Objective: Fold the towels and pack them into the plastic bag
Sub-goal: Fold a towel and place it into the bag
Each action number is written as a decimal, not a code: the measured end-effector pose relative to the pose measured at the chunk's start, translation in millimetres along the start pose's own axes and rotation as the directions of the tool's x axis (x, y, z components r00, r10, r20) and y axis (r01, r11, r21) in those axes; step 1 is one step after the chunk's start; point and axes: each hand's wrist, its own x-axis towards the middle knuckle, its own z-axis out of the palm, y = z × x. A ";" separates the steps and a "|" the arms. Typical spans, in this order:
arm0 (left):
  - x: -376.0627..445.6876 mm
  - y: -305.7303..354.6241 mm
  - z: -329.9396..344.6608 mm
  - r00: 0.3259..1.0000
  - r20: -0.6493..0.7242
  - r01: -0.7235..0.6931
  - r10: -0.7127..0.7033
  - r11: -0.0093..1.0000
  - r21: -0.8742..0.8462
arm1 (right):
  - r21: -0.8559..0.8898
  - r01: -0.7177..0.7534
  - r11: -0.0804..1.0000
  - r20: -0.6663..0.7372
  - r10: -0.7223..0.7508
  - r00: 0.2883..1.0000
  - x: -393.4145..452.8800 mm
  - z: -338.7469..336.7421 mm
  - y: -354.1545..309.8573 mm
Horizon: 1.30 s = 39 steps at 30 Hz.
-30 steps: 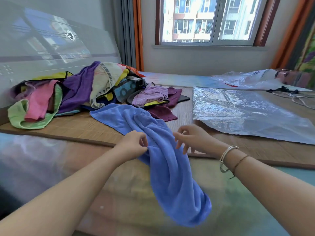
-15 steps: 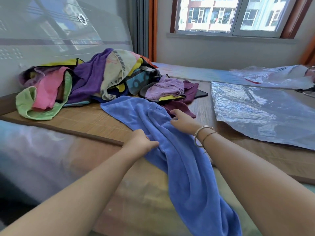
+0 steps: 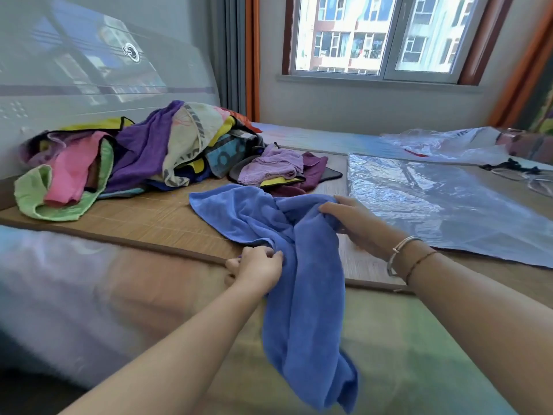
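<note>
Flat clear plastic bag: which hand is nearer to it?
Right. The right hand grips the blue towel just beside the flat clear plastic bag; the left hand pinches the towel's far side.

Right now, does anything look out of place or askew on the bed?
The blue towel is bunched and twisted, its lower end hanging off the mat edge, gripped by the left hand and right hand. Nothing looks spilled or damaged.
</note>
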 end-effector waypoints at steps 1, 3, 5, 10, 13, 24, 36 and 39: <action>-2.2 1.1 0.7 1.000 0.012 -0.003 0.005 0.990 -0.140 | 0.052 0.007 0.999 -0.002 -0.007 1.000 -7.2 -7.2 -3.4; -6.5 6.1 -6.1 0.998 0.041 -0.026 0.049 0.898 -0.440 | 0.158 0.014 0.987 -0.037 -0.008 0.999 -22.1 -21.1 -11.7; -13.3 13.0 -25.2 0.995 0.059 -0.025 0.084 0.751 -0.660 | 0.291 0.023 0.956 -0.077 0.000 0.997 -32.9 -35.3 -20.1; -29.7 27.1 -91.8 0.997 0.010 -0.032 0.078 0.525 -0.850 | 0.485 0.133 0.864 -0.150 -0.068 0.986 -61.5 -69.5 -54.4; -40.1 46.0 -131.3 0.979 -0.087 -0.171 0.182 0.522 -0.836 | 0.485 0.166 0.859 -0.203 -0.074 0.976 -80.9 -77.4 -75.5; -66.1 62.9 -210.7 0.895 -0.272 -0.428 0.354 0.508 -0.748 | 0.413 0.379 0.828 -0.469 -0.163 0.868 -112.5 -98.3 -113.7; 27.1 2.4 -169.5 0.974 -0.176 -0.226 0.142 0.597 -0.769 | 0.233 0.088 0.969 -0.371 0.004 0.929 -22.0 -45.6 -34.5; 70.2 4.0 -163.7 0.952 -0.179 -0.300 0.250 0.632 -0.715 | 0.182 0.114 0.977 -0.375 -0.039 0.926 25.0 -34.9 -24.8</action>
